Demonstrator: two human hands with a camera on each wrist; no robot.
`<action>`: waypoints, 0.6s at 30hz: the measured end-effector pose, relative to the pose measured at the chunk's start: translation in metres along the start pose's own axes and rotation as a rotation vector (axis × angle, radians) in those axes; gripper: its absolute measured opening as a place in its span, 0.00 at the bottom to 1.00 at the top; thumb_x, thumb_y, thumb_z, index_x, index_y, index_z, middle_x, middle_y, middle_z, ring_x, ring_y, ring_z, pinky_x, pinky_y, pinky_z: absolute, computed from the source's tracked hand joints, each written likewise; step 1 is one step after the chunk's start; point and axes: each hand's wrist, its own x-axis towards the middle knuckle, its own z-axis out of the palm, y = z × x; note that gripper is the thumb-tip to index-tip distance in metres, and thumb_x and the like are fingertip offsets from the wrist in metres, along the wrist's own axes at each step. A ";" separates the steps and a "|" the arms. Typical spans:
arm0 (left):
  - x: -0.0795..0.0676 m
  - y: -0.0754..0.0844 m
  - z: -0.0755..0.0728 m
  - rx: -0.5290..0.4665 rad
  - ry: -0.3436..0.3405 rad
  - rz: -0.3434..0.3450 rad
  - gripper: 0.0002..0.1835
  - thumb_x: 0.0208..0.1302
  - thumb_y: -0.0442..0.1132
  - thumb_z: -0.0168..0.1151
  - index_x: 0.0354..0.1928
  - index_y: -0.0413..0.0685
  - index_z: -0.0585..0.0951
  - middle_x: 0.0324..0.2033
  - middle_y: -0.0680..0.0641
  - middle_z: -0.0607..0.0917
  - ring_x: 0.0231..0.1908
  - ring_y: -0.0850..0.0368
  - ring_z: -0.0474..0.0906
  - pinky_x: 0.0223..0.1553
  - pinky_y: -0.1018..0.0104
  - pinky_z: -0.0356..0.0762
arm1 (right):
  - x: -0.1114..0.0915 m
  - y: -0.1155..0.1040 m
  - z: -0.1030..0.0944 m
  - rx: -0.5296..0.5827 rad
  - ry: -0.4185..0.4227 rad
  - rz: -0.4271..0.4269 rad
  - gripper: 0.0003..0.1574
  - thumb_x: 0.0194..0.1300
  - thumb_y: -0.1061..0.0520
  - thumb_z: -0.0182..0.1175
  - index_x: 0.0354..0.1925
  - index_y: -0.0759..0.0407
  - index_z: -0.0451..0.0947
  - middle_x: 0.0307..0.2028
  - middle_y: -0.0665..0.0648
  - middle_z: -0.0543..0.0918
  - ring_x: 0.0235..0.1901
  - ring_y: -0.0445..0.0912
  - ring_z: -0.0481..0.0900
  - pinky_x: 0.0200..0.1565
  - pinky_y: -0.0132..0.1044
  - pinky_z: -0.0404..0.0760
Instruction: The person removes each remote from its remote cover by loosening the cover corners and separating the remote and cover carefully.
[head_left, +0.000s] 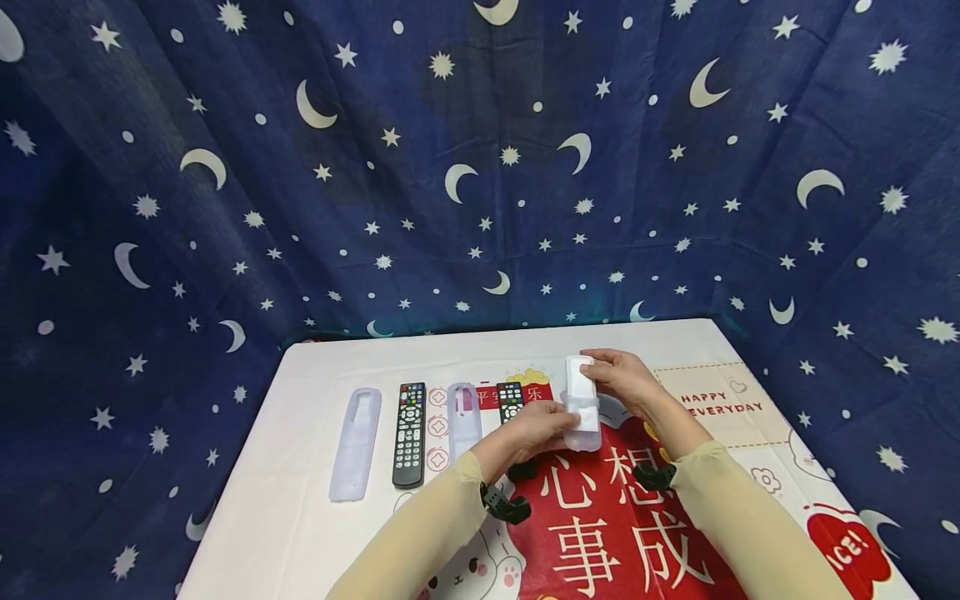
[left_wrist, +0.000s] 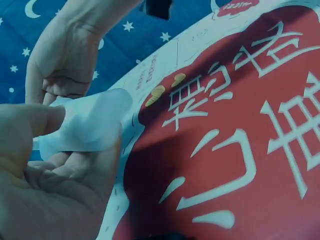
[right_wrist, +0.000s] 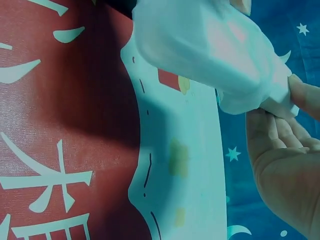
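A white remote control [head_left: 579, 377] stands partly inside a translucent silicone sleeve [head_left: 588, 440]; its upper part sticks out. My left hand [head_left: 534, 428] pinches the sleeve near its middle, thumb on top and fingers beneath, as the left wrist view also shows. With the thumb and fingers of my right hand [head_left: 624, 382] I grip the remote's exposed far end. The sleeve's rim bunches around the remote in the right wrist view. Two black remotes lie to the left: one in full sight [head_left: 409, 435], the other [head_left: 510, 400] partly covered by my left hand and wrist.
A translucent sleeve [head_left: 356, 445] lies flat at the left of the table, and another [head_left: 464, 417] lies between the black remotes. The printed tablecloth [head_left: 300, 417] covers the table. A starry blue curtain [head_left: 420, 167] hangs behind it.
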 end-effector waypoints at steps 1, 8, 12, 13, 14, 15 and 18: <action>0.001 0.001 0.000 -0.014 0.019 0.005 0.16 0.73 0.37 0.62 0.56 0.33 0.79 0.45 0.43 0.84 0.44 0.53 0.84 0.52 0.55 0.83 | -0.001 -0.001 0.000 0.008 0.001 0.002 0.37 0.74 0.53 0.61 0.72 0.70 0.64 0.64 0.70 0.74 0.52 0.49 0.81 0.61 0.48 0.78; 0.002 0.001 0.003 -0.108 0.031 0.041 0.18 0.72 0.35 0.62 0.59 0.36 0.74 0.47 0.42 0.82 0.45 0.50 0.84 0.51 0.52 0.84 | -0.007 -0.005 0.000 0.066 -0.032 0.020 0.38 0.72 0.55 0.64 0.71 0.71 0.64 0.61 0.67 0.77 0.49 0.47 0.83 0.58 0.44 0.80; 0.001 -0.002 0.005 -0.115 -0.011 0.040 0.22 0.70 0.31 0.63 0.63 0.37 0.71 0.47 0.42 0.83 0.45 0.50 0.85 0.51 0.52 0.84 | -0.009 -0.005 -0.002 0.061 -0.066 0.015 0.37 0.72 0.57 0.62 0.71 0.73 0.63 0.58 0.66 0.78 0.47 0.47 0.83 0.55 0.41 0.82; 0.001 -0.002 0.006 -0.105 -0.021 0.043 0.23 0.69 0.30 0.64 0.63 0.37 0.70 0.48 0.42 0.83 0.46 0.51 0.85 0.51 0.53 0.83 | -0.009 -0.004 -0.003 0.061 -0.068 0.013 0.36 0.73 0.58 0.61 0.71 0.74 0.63 0.58 0.66 0.78 0.47 0.47 0.83 0.54 0.40 0.82; 0.001 -0.003 0.006 -0.087 -0.030 0.046 0.25 0.68 0.28 0.64 0.64 0.37 0.69 0.48 0.43 0.83 0.46 0.51 0.84 0.52 0.53 0.83 | -0.009 -0.002 -0.003 0.060 -0.067 0.009 0.36 0.73 0.58 0.60 0.71 0.75 0.62 0.58 0.66 0.78 0.46 0.46 0.83 0.53 0.39 0.83; 0.001 -0.003 0.006 -0.074 -0.040 0.045 0.26 0.67 0.27 0.65 0.65 0.37 0.68 0.49 0.43 0.83 0.47 0.51 0.84 0.53 0.53 0.83 | -0.008 -0.001 -0.005 0.054 -0.062 0.007 0.36 0.74 0.58 0.60 0.71 0.76 0.62 0.58 0.66 0.78 0.46 0.46 0.82 0.53 0.38 0.83; 0.001 -0.003 0.007 -0.031 -0.056 0.043 0.32 0.64 0.23 0.65 0.69 0.37 0.65 0.53 0.43 0.82 0.51 0.50 0.82 0.55 0.53 0.81 | -0.007 0.000 -0.008 0.055 -0.049 0.014 0.35 0.74 0.59 0.60 0.70 0.76 0.62 0.58 0.67 0.78 0.45 0.45 0.83 0.52 0.37 0.83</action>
